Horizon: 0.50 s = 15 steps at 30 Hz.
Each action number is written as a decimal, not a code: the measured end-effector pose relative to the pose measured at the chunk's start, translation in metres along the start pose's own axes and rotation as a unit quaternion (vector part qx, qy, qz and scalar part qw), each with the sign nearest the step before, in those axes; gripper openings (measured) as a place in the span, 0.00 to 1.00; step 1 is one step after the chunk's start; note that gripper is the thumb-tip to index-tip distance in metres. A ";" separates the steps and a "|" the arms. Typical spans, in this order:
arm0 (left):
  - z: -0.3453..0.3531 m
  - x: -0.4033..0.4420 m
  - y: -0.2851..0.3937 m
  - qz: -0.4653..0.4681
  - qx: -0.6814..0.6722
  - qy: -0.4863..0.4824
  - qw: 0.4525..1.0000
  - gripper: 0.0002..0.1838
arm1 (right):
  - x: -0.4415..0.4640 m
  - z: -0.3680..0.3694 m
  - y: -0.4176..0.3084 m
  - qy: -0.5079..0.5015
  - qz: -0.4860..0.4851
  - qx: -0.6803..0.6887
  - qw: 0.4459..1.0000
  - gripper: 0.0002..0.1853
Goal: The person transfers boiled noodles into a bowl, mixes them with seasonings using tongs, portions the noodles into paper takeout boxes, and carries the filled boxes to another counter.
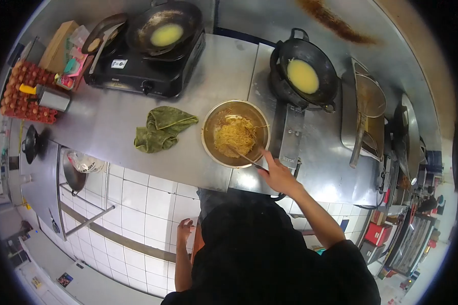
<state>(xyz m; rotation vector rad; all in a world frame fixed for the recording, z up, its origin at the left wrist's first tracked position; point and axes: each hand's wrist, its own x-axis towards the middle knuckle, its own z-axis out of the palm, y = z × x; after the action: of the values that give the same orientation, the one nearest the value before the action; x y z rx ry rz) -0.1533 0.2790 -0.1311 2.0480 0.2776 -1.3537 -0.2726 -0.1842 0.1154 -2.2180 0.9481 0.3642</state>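
A metal bowl (209,145) stands on the steel counter with yellow noodles (235,136) in it. My right hand (277,175) is at the bowl's lower right rim, closed around the handle of a utensil (246,158) whose far end reaches into the noodles. Away from the counter, my left hand (185,228) hangs low over the tiled floor beside my body; its fingers are curled loosely apart and hold nothing. A green cloth (163,128) lies crumpled to the left of the bowl.
Two dark woks with yellow liquid, one (183,31) on a black stove (132,76), another (324,66) at the right burner (291,133). Egg trays (28,86) stand at the far left. A strainer (370,96) lies over a metal container at the right.
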 end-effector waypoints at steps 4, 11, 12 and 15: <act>-0.004 -0.001 0.001 0.006 0.003 0.020 1.000 0.24 | 0.018 0.011 -0.010 0.076 0.001 -0.010 0.997 0.28; -0.006 0.000 -0.002 -0.036 -0.014 -0.002 0.999 0.23 | 0.023 -0.014 0.028 0.038 -0.005 0.235 0.971 0.23; -0.006 -0.004 0.004 -0.035 -0.021 0.003 0.999 0.22 | 0.012 -0.023 0.023 0.011 0.007 0.313 0.950 0.23; -0.003 -0.005 0.006 -0.031 -0.025 0.003 0.999 0.22 | -0.005 -0.044 0.011 -0.039 0.034 0.390 0.919 0.18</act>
<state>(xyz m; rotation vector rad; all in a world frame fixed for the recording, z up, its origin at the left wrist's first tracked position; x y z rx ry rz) -0.1502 0.2777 -0.1231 2.0167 0.3774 -1.3656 -0.2848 -0.2176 0.1441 -1.4319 0.9185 0.0719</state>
